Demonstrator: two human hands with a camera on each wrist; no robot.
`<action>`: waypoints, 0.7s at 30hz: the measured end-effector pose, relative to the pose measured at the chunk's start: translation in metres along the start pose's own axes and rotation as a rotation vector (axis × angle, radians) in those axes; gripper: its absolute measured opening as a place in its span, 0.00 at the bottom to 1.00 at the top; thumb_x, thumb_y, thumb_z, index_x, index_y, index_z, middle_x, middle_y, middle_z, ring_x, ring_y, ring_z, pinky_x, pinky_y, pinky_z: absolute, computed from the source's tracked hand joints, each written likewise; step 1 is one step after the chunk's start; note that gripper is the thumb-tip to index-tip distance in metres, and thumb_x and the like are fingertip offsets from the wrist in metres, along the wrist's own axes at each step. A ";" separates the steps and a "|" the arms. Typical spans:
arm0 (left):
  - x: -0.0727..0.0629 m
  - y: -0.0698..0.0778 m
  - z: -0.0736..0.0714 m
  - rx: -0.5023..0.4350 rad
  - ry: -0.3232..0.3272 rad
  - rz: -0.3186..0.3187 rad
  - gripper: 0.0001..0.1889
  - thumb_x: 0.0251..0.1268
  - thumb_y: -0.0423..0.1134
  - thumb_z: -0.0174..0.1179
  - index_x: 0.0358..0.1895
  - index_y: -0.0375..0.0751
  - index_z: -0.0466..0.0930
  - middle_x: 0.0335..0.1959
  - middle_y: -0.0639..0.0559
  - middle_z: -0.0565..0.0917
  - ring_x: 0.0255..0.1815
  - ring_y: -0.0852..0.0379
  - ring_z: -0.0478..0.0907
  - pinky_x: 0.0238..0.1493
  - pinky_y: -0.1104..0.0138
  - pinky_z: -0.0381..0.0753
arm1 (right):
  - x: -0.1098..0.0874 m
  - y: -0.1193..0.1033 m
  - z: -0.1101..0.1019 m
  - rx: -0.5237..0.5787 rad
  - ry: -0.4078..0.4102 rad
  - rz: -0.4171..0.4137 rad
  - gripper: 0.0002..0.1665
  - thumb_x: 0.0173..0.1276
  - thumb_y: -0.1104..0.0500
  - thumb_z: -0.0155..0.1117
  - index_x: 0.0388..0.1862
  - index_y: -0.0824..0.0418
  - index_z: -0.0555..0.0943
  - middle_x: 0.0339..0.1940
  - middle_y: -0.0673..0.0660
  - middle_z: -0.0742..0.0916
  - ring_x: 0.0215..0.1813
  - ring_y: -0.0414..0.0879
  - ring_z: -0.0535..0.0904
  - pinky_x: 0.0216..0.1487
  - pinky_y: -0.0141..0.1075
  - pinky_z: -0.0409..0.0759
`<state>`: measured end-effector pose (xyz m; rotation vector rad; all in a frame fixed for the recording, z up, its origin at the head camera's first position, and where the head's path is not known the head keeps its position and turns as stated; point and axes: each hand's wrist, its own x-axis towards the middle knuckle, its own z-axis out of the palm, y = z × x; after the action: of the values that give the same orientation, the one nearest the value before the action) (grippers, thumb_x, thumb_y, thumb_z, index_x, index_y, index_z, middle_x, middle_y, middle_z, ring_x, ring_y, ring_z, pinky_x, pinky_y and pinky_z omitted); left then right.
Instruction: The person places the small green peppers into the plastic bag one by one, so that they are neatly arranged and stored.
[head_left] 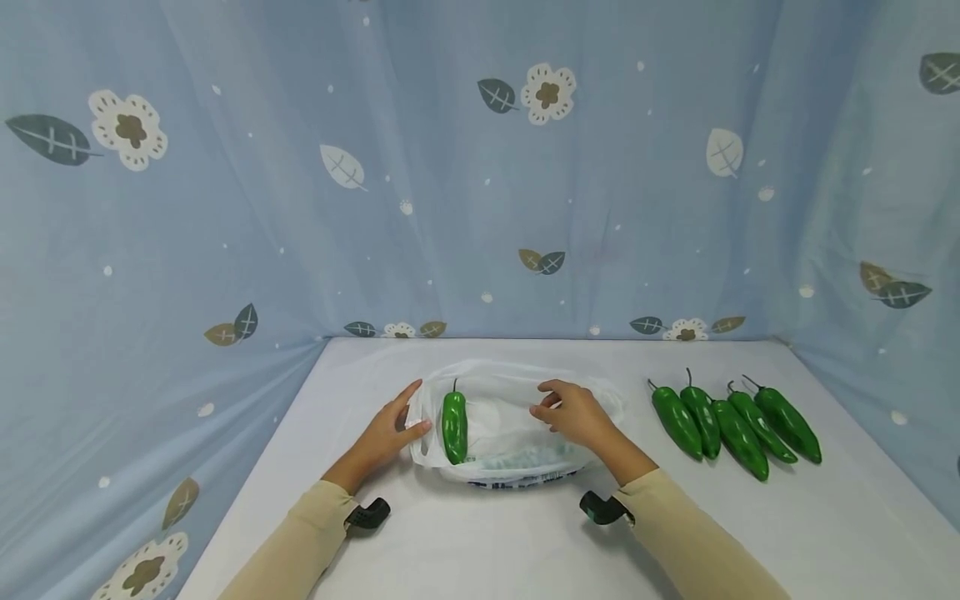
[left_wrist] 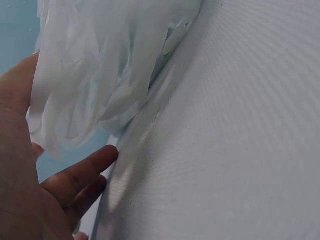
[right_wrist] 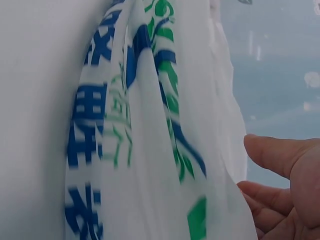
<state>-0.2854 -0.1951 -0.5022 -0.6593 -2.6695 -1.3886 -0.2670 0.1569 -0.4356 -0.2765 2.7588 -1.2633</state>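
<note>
One pepper (head_left: 454,427) bagged, five peppers (head_left: 738,440) out

Left grip (head_left: 386,429) spread, touching bag (head_left: 502,417) edge, probably steadying its mouth. Right grip (head_left: 577,414) over bag, fingers loosely bent, empty. Loose five grouped right on counter (head_left: 480,550), likely for easy reach.

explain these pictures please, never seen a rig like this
No robot here: these are a person's bare left hand and right hand. The wide picture comes from a camera on the head, looking forward and down; the two closer ones come from a camera on each wrist. On the white table sits an open plastic bag with one green pepper in it, and five more peppers lie off to the right. The left hand is at the bag's left edge with its fingers spread; the right hand is over its right part. Neither plainly holds anything.
</note>
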 end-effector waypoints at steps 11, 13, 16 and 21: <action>-0.001 0.002 -0.001 -0.016 0.004 -0.025 0.44 0.62 0.50 0.65 0.77 0.45 0.53 0.71 0.36 0.64 0.69 0.36 0.61 0.68 0.40 0.52 | -0.006 0.004 -0.033 -0.018 0.012 -0.023 0.32 0.69 0.52 0.66 0.67 0.64 0.72 0.47 0.57 0.84 0.35 0.44 0.84 0.36 0.39 0.83; 0.000 0.003 -0.001 -0.026 -0.002 -0.021 0.44 0.62 0.50 0.65 0.77 0.44 0.53 0.71 0.36 0.65 0.70 0.37 0.61 0.69 0.40 0.52 | -0.007 0.005 -0.040 -0.019 0.021 -0.024 0.32 0.69 0.52 0.66 0.67 0.63 0.72 0.47 0.57 0.83 0.36 0.45 0.84 0.36 0.39 0.83; 0.000 0.003 -0.001 -0.029 -0.009 -0.017 0.44 0.63 0.50 0.65 0.78 0.43 0.52 0.71 0.36 0.64 0.70 0.37 0.61 0.69 0.40 0.52 | -0.008 0.006 -0.049 -0.032 0.034 -0.035 0.31 0.69 0.53 0.66 0.67 0.64 0.72 0.47 0.57 0.83 0.36 0.45 0.84 0.36 0.39 0.83; -0.001 0.005 0.000 -0.030 -0.006 -0.023 0.43 0.63 0.50 0.65 0.77 0.44 0.53 0.72 0.36 0.62 0.71 0.36 0.59 0.69 0.40 0.52 | -0.010 0.012 -0.060 -0.045 0.046 -0.048 0.32 0.69 0.53 0.66 0.67 0.66 0.72 0.46 0.59 0.84 0.38 0.47 0.84 0.36 0.38 0.84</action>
<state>-0.2826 -0.1931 -0.4990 -0.6383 -2.6739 -1.4369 -0.2680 0.2109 -0.4057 -0.3235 2.8389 -1.2348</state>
